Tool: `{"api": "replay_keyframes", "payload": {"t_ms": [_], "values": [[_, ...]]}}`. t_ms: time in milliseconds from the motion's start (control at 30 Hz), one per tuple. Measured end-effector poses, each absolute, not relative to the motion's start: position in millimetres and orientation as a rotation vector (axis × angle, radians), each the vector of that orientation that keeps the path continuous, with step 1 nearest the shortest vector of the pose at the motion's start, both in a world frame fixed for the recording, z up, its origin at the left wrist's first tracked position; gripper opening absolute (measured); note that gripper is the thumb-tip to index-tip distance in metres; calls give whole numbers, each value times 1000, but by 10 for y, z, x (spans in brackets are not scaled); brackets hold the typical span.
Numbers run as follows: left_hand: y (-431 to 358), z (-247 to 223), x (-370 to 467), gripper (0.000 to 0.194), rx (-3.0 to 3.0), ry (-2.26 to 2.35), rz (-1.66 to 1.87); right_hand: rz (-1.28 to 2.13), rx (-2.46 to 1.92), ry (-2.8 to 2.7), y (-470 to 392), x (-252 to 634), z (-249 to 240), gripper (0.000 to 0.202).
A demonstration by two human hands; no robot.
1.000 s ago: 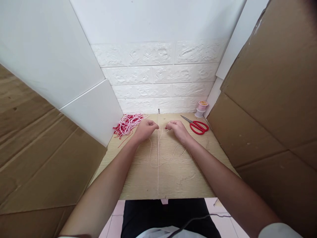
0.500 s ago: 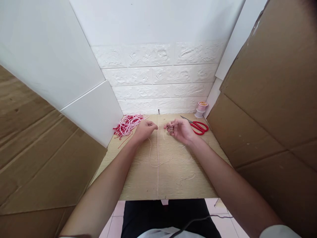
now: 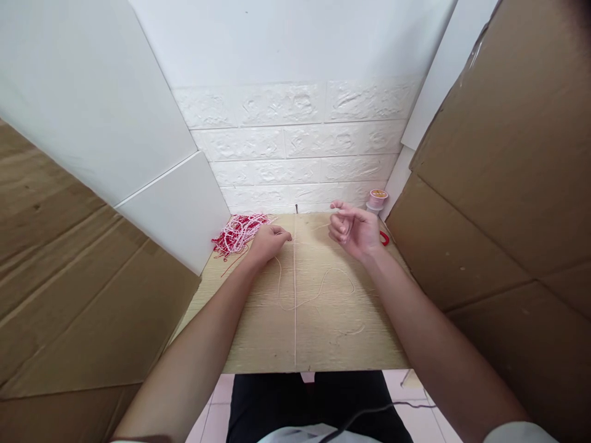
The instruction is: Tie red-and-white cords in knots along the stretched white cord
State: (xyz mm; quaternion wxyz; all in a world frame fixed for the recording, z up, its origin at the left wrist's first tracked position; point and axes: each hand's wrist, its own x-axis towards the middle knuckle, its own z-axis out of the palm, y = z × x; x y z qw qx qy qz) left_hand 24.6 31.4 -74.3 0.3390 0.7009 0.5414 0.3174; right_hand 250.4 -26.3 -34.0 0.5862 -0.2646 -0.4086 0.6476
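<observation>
The fingers (image 3: 285,235) of the left hand (image 3: 270,243) are pinched together, it seems on a loose cord (image 3: 279,289), just left of the straight cord (image 3: 295,320). Right of the straight cord, the right hand (image 3: 354,232) is raised, index finger lifted and the others curled; a faint strand runs toward them, but whether they clamp it I cannot tell.

Below the hands, the loose cord drops left of the straight cord, crosses it, and winds in a slack curve on its right over the desk (image 3: 258,351). It should be very light, limp and perhaps a little slippery, easy to snag or lose, so a fingertip pinch close to the straight cord looks the best hold, with the slack left free.

At the far end of the straight cord is a small dark pin (image 3: 296,208). Well left of the cord lies a tangled bundle of cords (image 3: 237,234), red and pale; well right are a red handle (image 3: 385,238), partly hidden behind the right hand, and a pink spool (image 3: 378,198).
</observation>
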Motion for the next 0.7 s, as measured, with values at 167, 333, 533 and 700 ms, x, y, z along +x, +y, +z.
{"api": "replay_keyframes", "payload": {"t_ms": [167, 333, 533, 700], "values": [[321, -742, 238, 20, 1815, 1429, 847, 1197, -629, -876, -239, 2634, -323, 37], [332, -740, 223, 22, 1814, 1495, 844, 946, -617, -776, -161, 2742, -359, 33], [337, -737, 206, 25, 1812, 1546, 865, 585, -608, -840, -59, 2797, -401, 29], [353, -752, 204, 25, 1781, 1580, 886, 110, -823, -933, -33, 2801, -467, 20]]}}
